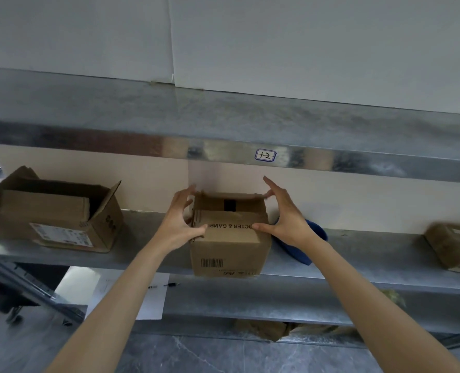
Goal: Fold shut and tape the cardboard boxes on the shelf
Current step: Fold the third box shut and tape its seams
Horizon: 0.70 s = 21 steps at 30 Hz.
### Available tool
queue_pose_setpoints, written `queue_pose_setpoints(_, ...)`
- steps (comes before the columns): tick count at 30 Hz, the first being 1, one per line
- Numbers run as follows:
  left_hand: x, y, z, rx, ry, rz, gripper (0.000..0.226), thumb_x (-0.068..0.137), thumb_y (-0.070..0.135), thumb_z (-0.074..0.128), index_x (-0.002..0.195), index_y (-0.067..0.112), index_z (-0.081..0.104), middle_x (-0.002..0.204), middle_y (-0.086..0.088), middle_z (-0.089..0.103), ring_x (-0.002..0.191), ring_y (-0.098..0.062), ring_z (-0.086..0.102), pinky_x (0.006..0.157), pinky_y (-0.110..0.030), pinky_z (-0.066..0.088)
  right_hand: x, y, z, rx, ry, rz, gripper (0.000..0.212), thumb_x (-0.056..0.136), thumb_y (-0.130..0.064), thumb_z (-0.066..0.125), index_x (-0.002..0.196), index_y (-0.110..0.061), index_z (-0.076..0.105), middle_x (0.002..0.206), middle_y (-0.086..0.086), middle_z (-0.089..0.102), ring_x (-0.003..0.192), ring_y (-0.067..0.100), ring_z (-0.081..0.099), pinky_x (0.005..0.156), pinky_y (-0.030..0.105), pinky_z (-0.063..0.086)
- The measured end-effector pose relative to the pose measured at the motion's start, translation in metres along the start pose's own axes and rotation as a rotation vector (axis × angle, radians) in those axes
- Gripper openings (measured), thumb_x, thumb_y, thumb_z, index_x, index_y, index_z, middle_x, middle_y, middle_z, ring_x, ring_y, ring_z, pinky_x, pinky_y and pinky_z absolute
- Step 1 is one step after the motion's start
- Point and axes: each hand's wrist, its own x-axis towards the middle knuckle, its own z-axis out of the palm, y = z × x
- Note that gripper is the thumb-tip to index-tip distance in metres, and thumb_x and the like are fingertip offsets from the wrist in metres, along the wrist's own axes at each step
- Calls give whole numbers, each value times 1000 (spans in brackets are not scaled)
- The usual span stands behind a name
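Note:
A small brown cardboard box (230, 249) with a barcode on its front stands at the front edge of the metal shelf (142, 238). Its top flaps are folded almost flat, with a dark gap left at the back. My left hand (179, 219) presses on the box's left top edge, thumb on the near flap. My right hand (282, 214) grips the right top edge, thumb on the near flap and fingers spread over the far flap. Partly hidden behind my right wrist is a blue object (304, 249); I cannot tell what it is.
A larger cardboard box (56, 219) lies on the shelf at the left with its flaps open. Another brown box (455, 246), blurred, is at the right edge. An upper shelf (223, 125) with a label overhangs. On the lower shelf lie a white paper (131, 294) and a pen (164, 285).

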Motion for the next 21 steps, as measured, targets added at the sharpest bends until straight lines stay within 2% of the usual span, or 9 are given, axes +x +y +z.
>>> queue_pose_setpoints(3, -5, 1, 6, 67, -26, 58, 58, 76, 14, 81, 127, 32, 58, 127, 23, 42, 120, 12, 42, 114, -41, 40, -7, 5, -3, -128, -68, -56, 61, 82, -42, 74, 137, -35, 48, 130, -10, 42, 120, 5, 43, 101, 34, 45)
queue_pose_setpoints(5, -7, 3, 13, 52, -19, 69, 53, 76, 15, 81, 124, 26, 63, 128, 18, 46, 121, 7, 45, 113, -39, 40, -12, 7, -2, -124, -78, -61, 46, 88, -45, 67, 130, -30, 57, 131, -10, 42, 122, 6, 44, 101, 32, 44)
queue_pose_setpoints(7, -8, 6, 20, 59, -4, 78, 51, 76, 17, 82, 123, 24, 64, 128, 14, 48, 123, 0, 48, 113, -37, 40, -14, 8, 0, -86, -38, -36, 42, 91, -45, 63, 127, -26, 60, 128, -10, 43, 119, 4, 46, 100, 30, 45)
queue_pose_setpoints(10, -10, 6, 27, 59, -8, 103, 45, 77, 19, 80, 117, 28, 62, 126, 18, 45, 124, -5, 48, 113, -39, 40, -15, 10, 5, -93, 47, -20, 38, 91, -43, 64, 122, -23, 61, 126, -10, 45, 117, 7, 47, 94, 32, 48)
queue_pose_setpoints(13, -11, 3, 27, 58, -35, 121, 36, 80, 22, 77, 111, 29, 60, 125, 21, 42, 123, -7, 49, 110, -40, 43, -16, 7, 13, -171, 116, -97, 41, 90, -44, 65, 125, -24, 60, 137, -9, 44, 129, 11, 41, 96, 31, 46)
queue_pose_setpoints(17, -10, 2, 24, 159, -28, 163, 30, 84, 21, 74, 111, 25, 63, 128, 13, 48, 124, -7, 49, 110, -38, 43, -16, 2, 29, -180, -32, -123, 48, 94, -51, 54, 141, -41, 46, 154, -17, 31, 147, 10, 17, 115, 36, 28)
queue_pose_setpoints(19, -10, 3, 26, 189, -7, 175, 31, 85, 17, 72, 114, 23, 64, 130, 13, 51, 127, -4, 47, 113, -36, 39, -17, 4, 33, -192, -36, -90, 47, 95, -53, 51, 141, -46, 44, 155, -22, 29, 149, 7, 9, 116, 34, 24)
queue_pose_setpoints(21, -10, 5, 32, 157, 19, 158, 32, 88, 12, 67, 119, 20, 65, 132, 11, 51, 127, -4, 46, 113, -33, 38, -17, 5, 33, -190, -12, -74, 47, 95, -53, 51, 140, -47, 44, 154, -23, 29, 148, 6, 9, 112, 33, 28)
